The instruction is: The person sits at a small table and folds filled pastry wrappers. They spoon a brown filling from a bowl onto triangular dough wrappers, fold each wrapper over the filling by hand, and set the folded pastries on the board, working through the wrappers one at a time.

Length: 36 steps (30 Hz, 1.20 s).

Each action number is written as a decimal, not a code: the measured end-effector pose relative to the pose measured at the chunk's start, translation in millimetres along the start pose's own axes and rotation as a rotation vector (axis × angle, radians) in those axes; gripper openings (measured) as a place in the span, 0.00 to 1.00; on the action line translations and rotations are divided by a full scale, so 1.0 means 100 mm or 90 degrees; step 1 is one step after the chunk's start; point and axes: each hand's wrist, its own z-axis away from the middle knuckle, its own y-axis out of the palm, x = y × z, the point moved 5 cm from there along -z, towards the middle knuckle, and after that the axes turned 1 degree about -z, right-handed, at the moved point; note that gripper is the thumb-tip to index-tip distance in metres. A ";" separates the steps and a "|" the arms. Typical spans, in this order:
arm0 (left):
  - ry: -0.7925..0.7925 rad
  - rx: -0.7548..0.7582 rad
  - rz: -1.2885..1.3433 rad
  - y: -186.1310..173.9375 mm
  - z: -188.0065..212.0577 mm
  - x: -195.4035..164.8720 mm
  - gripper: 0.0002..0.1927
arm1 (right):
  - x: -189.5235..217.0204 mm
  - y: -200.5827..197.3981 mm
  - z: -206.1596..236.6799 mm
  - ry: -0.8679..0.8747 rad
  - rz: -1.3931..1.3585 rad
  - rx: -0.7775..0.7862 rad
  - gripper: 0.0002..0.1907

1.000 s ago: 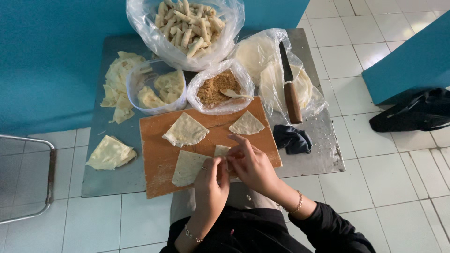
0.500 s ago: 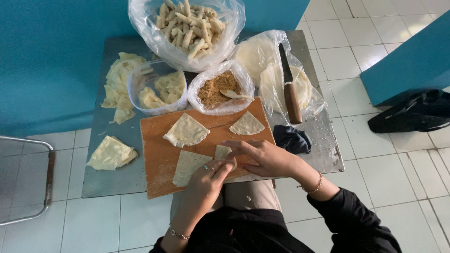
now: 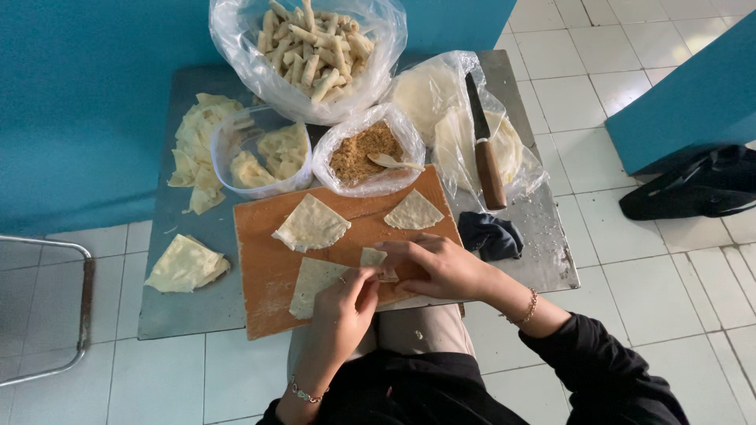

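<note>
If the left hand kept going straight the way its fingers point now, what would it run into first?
The left hand points up and slightly right, its fingers already on the small folded wrapper it shares with the right hand. Past that, probably the triangular wrapper on the wooden board; depth is uncertain.

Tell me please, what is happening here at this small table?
A seated person folds a small piece of thin pastry wrapper with both hands, left hand and right hand, over a wooden cutting board. Three more cut wrappers lie on the board. Behind it stand a bag of brown crumbly filling with a spoon, a bag of finished rolls, and a knife.
</note>
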 end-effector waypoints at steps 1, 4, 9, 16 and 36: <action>-0.006 -0.007 0.003 0.00 0.00 0.00 0.13 | 0.01 0.01 0.00 -0.018 0.010 -0.008 0.39; -0.020 -0.019 0.010 0.00 0.01 0.00 0.12 | 0.01 0.05 -0.01 -0.006 0.040 -0.003 0.38; -0.016 -0.025 0.025 -0.04 0.00 -0.06 0.12 | 0.02 0.05 -0.03 -0.017 0.048 -0.027 0.33; -0.118 0.006 -0.022 -0.01 0.02 -0.08 0.13 | 0.01 0.05 -0.04 0.002 0.032 -0.034 0.28; -0.091 -0.015 -0.127 0.13 0.12 -0.05 0.06 | 0.01 0.03 -0.02 0.033 -0.074 -0.044 0.22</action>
